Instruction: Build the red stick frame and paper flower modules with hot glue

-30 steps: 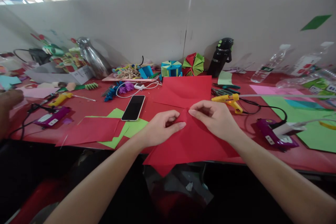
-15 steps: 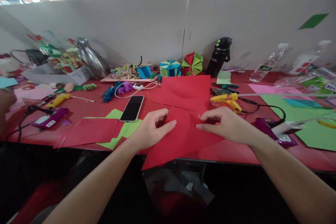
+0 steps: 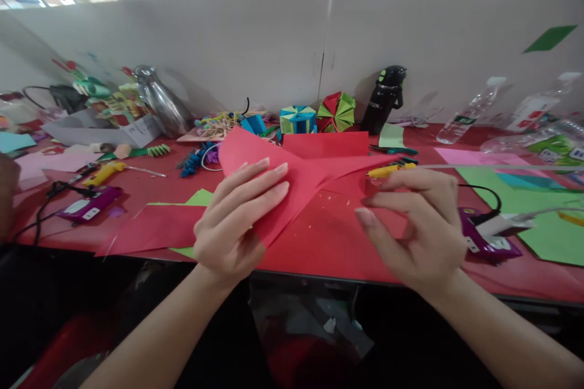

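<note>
My left hand grips a creased sheet of red paper, with the fingers across its near face and the thumb hidden behind it. The sheet is lifted and tilted above the table, one pointed end reaching right toward the yellow glue gun. My right hand hovers to the right of the paper with bent fingers, thumb and fingertips apart, and nothing visible between them. Behind the lifted sheet lies another red sheet on the red tabletop.
Left of my hands are red paper, a purple power strip and a second glue gun. At the back stand folded paper shapes, a black bottle and a steel jug. Green sheets lie right.
The red paper has risen from the table and turned, now in my left hand, which moved left. My right hand has come away to the right. The phone is now hidden from view.
</note>
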### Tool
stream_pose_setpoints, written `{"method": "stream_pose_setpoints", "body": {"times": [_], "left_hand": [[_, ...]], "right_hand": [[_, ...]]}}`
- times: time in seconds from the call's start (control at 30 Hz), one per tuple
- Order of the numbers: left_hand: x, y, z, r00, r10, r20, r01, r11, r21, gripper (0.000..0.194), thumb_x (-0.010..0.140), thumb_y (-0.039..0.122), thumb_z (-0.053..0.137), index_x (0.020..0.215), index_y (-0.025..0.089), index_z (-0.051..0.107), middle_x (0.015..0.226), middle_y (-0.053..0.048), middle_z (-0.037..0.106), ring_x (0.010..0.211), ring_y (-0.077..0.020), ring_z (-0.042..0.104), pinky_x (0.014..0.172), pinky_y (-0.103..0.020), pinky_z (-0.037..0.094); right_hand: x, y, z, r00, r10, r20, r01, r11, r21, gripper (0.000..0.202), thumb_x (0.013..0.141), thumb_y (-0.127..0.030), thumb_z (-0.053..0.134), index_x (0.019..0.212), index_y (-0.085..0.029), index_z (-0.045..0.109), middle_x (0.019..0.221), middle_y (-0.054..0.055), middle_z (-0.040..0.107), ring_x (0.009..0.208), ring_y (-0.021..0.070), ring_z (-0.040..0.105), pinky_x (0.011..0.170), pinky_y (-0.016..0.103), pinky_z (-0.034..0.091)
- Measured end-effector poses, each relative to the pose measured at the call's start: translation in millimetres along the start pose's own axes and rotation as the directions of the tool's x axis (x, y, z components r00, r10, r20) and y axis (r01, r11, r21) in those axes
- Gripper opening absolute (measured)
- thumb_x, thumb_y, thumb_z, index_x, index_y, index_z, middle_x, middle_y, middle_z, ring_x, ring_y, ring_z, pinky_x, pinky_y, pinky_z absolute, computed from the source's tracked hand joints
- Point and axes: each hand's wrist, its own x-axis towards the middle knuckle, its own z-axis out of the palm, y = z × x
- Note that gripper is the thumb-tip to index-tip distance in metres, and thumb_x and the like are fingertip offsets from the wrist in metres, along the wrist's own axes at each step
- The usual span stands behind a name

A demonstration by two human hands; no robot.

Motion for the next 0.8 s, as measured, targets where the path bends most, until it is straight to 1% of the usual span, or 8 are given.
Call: {"method": "stream_pose_setpoints", "body": {"times": [0.1,0.23,0.3,0.4,0.53,0.67,0.73,0.8], "left_hand": [[-2.6,-10.7,3.1,0.997,0.081,0.009,-0.082,0.994,0.07,0.036,0.087,0.03,0.066,0.123,0.029,0.067,0.126,-0.005,0.068,0.123,-0.0327,0.057,0.106,-0.053,0.046],[-6.5,-18.2,13.5,0.985,0.148,0.091,-0.16,0.976,0.148,0.03,0.094,0.022,0.054,0.12,0.032,0.066,0.124,-0.002,0.069,0.125,-0.0244,0.057,0.11,-0.048,0.042],[-9.6,-19.2,21.0,0.963,0.195,0.188,-0.223,0.964,0.145,0.031,0.094,0.018,0.052,0.118,0.032,0.065,0.125,-0.001,0.069,0.126,-0.0206,0.056,0.113,-0.045,0.037],[-15.5,-21.9,35.6,0.95,0.185,0.252,-0.227,0.962,0.151,0.033,0.092,0.015,0.055,0.114,0.036,0.066,0.132,0.002,0.065,0.133,-0.0198,0.049,0.118,-0.046,0.028],[-19.8,-25.3,54.2,0.968,-0.234,0.09,0.23,0.972,0.051,0.049,0.084,0.019,0.064,0.13,0.033,0.058,0.156,-0.003,0.039,0.147,-0.0288,0.026,0.12,-0.054,0.019],[-14.9,-14.3,60.6,0.648,-0.709,0.277,0.726,0.466,-0.506,0.051,0.087,0.037,0.059,0.135,0.023,0.05,0.149,-0.013,0.045,0.133,-0.0336,0.048,0.105,-0.054,0.044],[-11.3,-5.5,60.7,0.505,-0.691,0.518,0.788,0.125,-0.602,0.045,0.091,0.047,0.052,0.127,0.019,0.055,0.133,-0.016,0.06,0.116,-0.0334,0.062,0.093,-0.051,0.053],[-9.6,0.3,61.3,0.457,-0.661,0.595,0.8,0.014,-0.599,0.044,0.087,0.046,0.063,0.12,0.017,0.058,0.121,-0.015,0.066,0.103,-0.0307,0.068,0.083,-0.045,0.057]], "right_hand": [[-0.1,-4.9,7.7,0.954,0.205,0.22,-0.249,0.948,0.199,0.014,0.086,-0.037,0.068,0.084,-0.024,0.071,0.09,0.007,0.067,0.091,0.0257,0.063,0.087,0.046,0.046],[-4.2,-4.7,22.2,0.604,0.35,0.716,-0.788,0.398,0.47,0.04,0.096,-0.051,0.049,0.088,-0.019,0.071,0.081,0.007,0.071,0.07,0.0182,0.064,0.062,0.032,0.049],[-7.9,-3.2,29.8,0.494,0.397,0.774,-0.866,0.141,0.48,0.039,0.092,-0.052,0.057,0.078,-0.018,0.07,0.072,0.006,0.07,0.064,0.0161,0.063,0.056,0.028,0.048],[-13.1,2.4,39.4,0.393,0.499,0.772,-0.893,0.006,0.45,0.031,0.082,-0.043,0.073,0.067,-0.016,0.07,0.059,0.003,0.067,0.055,0.0117,0.06,0.055,0.024,0.047],[-18.3,15.2,46.8,0.418,0.61,0.673,-0.866,0.044,0.498,0.028,0.078,-0.039,0.078,0.066,-0.015,0.074,0.058,0.005,0.069,0.054,0.0119,0.062,0.057,0.024,0.05],[-21.2,22.5,49.0,0.512,0.666,0.543,-0.819,0.189,0.541,0.028,0.079,-0.042,0.076,0.069,-0.016,0.075,0.063,0.005,0.071,0.058,0.0143,0.064,0.063,0.028,0.054],[-21.6,20.9,49.1,0.547,0.647,0.531,-0.819,0.285,0.498,0.032,0.081,-0.045,0.073,0.068,-0.016,0.075,0.064,0.006,0.071,0.06,0.0157,0.065,0.065,0.03,0.054],[-21.5,17.3,49.5,0.577,0.608,0.545,-0.814,0.379,0.439,0.035,0.083,-0.047,0.071,0.066,-0.016,0.074,0.064,0.006,0.071,0.061,0.0162,0.065,0.065,0.03,0.053]]}}
